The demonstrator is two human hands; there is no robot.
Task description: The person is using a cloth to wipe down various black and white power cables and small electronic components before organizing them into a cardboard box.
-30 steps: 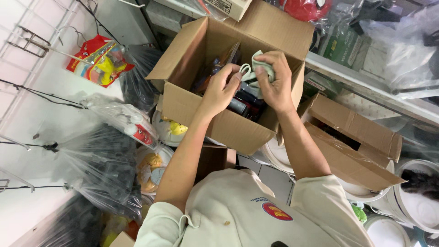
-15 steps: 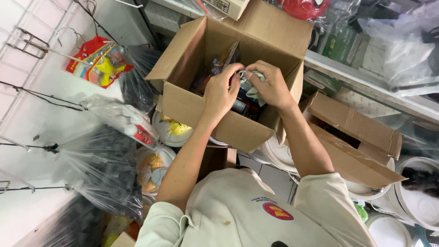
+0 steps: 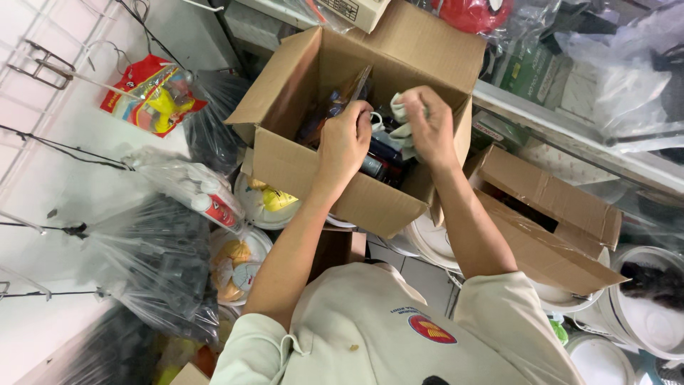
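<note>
Pale cloth, whitish-green (image 3: pixel 405 132), sits bunched in our right hand (image 3: pixel 429 128), whose fingers curl closed around it just inside the open cardboard box (image 3: pixel 335 178). Our left hand (image 3: pixel 347 140) is at nine o'clock of the right, close beside it, knuckles up and fingers bent down into the box; we cannot tell whether it grips anything. A white looped cord or handle (image 3: pixel 375 121) shows between the two hands. Below the hands, at six o'clock, dark bottles with dark caps (image 3: pixel 381 160) lie packed in the box, touching one another. Box flaps stand open on all sides. At three to four o'clock of the box, a second cardboard box (image 3: pixel 548 221) sits open, near white buckets (image 3: pixel 645 314). At nine o'clock, clear plastic bags (image 3: pixel 164 242) hang against a white wire rack (image 3: pixel 43 68); a red and yellow packet (image 3: pixel 153 96) hangs at ten o'clock. Round packaged items (image 3: pixel 267 203) lie just under the box's near-left corner.
</note>
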